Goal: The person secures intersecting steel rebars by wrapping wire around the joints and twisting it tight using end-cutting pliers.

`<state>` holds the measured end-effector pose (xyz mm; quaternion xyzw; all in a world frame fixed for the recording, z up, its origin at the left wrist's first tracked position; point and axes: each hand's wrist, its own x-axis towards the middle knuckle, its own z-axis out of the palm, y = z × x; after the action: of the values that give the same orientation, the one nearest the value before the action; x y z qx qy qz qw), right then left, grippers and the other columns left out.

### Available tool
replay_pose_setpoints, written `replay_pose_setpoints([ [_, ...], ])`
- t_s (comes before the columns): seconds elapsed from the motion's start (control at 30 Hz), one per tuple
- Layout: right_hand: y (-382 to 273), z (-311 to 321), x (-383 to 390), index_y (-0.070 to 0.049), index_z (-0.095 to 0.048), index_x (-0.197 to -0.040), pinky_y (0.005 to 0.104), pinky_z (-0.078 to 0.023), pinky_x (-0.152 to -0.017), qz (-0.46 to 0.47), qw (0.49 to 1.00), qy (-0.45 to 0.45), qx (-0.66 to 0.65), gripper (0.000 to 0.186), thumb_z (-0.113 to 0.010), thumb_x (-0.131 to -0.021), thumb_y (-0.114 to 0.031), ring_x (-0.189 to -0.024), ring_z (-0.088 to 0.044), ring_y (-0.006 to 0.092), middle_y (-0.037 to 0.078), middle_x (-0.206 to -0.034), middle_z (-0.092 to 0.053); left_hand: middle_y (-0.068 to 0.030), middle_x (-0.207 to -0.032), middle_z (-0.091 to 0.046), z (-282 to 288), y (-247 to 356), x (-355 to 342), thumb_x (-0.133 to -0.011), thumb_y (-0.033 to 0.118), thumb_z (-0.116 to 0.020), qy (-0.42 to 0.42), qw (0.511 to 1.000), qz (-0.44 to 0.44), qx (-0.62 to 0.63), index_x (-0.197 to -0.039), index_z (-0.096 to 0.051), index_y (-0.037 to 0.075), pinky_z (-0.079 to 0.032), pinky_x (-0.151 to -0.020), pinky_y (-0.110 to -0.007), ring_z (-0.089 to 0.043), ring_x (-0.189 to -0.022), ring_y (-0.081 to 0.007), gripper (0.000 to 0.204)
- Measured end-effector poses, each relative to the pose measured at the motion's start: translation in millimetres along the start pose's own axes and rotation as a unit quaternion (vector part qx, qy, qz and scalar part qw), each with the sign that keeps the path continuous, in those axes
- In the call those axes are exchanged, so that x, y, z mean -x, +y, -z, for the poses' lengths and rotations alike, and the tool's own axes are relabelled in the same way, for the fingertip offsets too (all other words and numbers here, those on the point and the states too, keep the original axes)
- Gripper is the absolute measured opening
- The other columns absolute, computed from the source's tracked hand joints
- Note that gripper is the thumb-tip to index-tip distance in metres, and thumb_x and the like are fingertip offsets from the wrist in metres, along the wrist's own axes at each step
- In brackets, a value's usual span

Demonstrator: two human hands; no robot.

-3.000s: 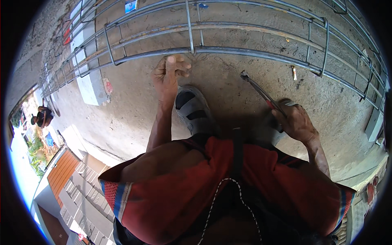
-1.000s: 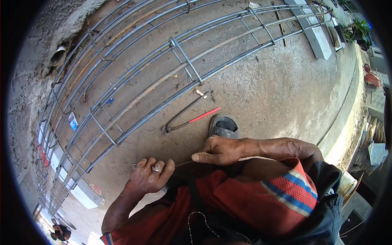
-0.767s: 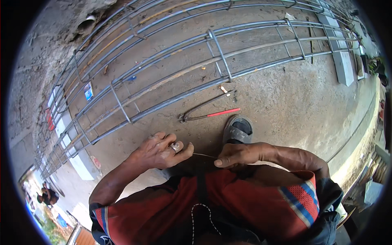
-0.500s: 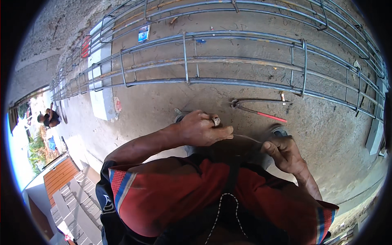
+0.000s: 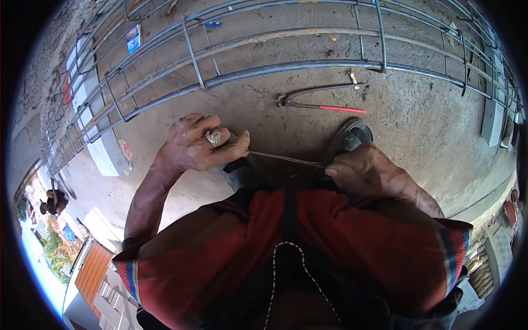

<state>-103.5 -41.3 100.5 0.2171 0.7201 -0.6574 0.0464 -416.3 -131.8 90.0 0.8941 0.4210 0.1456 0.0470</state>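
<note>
My left hand (image 5: 201,146), with a large ring on one finger, pinches one end of a thin bundle of tie wire (image 5: 283,159). The wire stretches nearly straight across to my right hand (image 5: 371,173), whose closed fingers grip its other end. Both hands hang over the concrete floor in front of my knees. Just beyond them lie end-cutting pincers (image 5: 308,103), one handle red and the other dark, touching neither hand.
A long cage of steel rebar (image 5: 264,70) with square stirrups runs across the far side. White blocks (image 5: 110,157) stand under it at the left, a pale block (image 5: 493,121) at the right. My sandalled foot (image 5: 352,137) is near the pincers. Another person (image 5: 54,201) sits far left.
My hands have moved farther apart, and more of the wire now shows between them. The view has shifted, so the rebar cage and pincers appear higher in it.
</note>
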Motion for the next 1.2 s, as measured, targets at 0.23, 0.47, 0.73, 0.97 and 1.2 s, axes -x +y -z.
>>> replay_pose_setpoints([
  [0.23, 20, -1, 13, -0.002, -0.065, -0.087, 0.0225, -0.045, -0.058, 0.002, 0.928, 0.131, -0.348, 0.027, -0.054, -0.091, -0.026, -0.064, -0.055, 0.0094, 0.005, -0.075, -0.063, -0.0005, -0.070, -0.060, -39, 44, 18, -0.080, 0.015, -0.065, 0.025, 0.956, 0.150, 0.252, -0.095, -0.065, 0.011, -0.044, -0.046, -0.027, -0.055, -0.049, -0.0175, 0.016],
  [0.47, 5, -27, -53, 0.000, -0.060, -0.105, 0.0303, -0.047, -0.075, 0.181, 0.960, 0.170, -0.130, 0.019, -0.056, -0.089, -0.009, -0.088, -0.060, 0.0191, 0.011, -0.095, -0.064, -0.0089, -0.072, -0.061, -40, 63, -11, -0.085, 0.014, -0.060, 0.077, 0.848, 0.270, 0.450, -0.093, -0.064, 0.007, -0.049, -0.054, -0.033, -0.061, -0.060, -0.0256, 0.012],
  [0.73, -28, 30, -66, 0.003, -0.060, -0.098, 0.0242, -0.040, -0.057, 0.189, 0.938, 0.277, -0.087, 0.026, -0.043, -0.096, -0.018, -0.058, -0.043, 0.0081, 0.002, -0.068, -0.050, -0.0114, -0.090, -0.060, -23, 29, -8, -0.080, 0.015, -0.064, 0.190, 0.924, 0.268, 0.197, -0.092, -0.064, 0.007, -0.046, -0.077, -0.038, -0.056, -0.089, -0.0285, 0.014],
  [0.97, -98, 108, -100, -0.008, -0.065, -0.108, 0.0317, -0.044, -0.052, 0.042, 0.865, 0.164, 0.472, 0.023, -0.058, -0.086, -0.009, -0.053, -0.051, 0.0143, 0.008, -0.069, -0.058, -0.0144, -0.084, -0.064, -3, -35, 52, -0.080, 0.018, -0.065, 0.173, 0.842, 0.510, 0.030, -0.089, -0.067, 0.005, -0.046, -0.076, -0.038, -0.060, -0.082, -0.0309, 0.016],
  [1.2, -72, 100, -219, -0.006, -0.063, -0.102, 0.0359, -0.051, -0.069, 0.193, 0.739, 0.043, 0.645, 0.021, -0.051, -0.085, -0.008, -0.074, -0.063, 0.0272, 0.013, -0.083, -0.065, -0.0178, -0.086, -0.065, -21, -53, 38, -0.086, 0.038, -0.054, 0.007, 0.846, 0.532, 0.042, -0.096, -0.066, 0.007, -0.046, -0.080, -0.045, -0.062, -0.080, -0.0347, 0.035],
])
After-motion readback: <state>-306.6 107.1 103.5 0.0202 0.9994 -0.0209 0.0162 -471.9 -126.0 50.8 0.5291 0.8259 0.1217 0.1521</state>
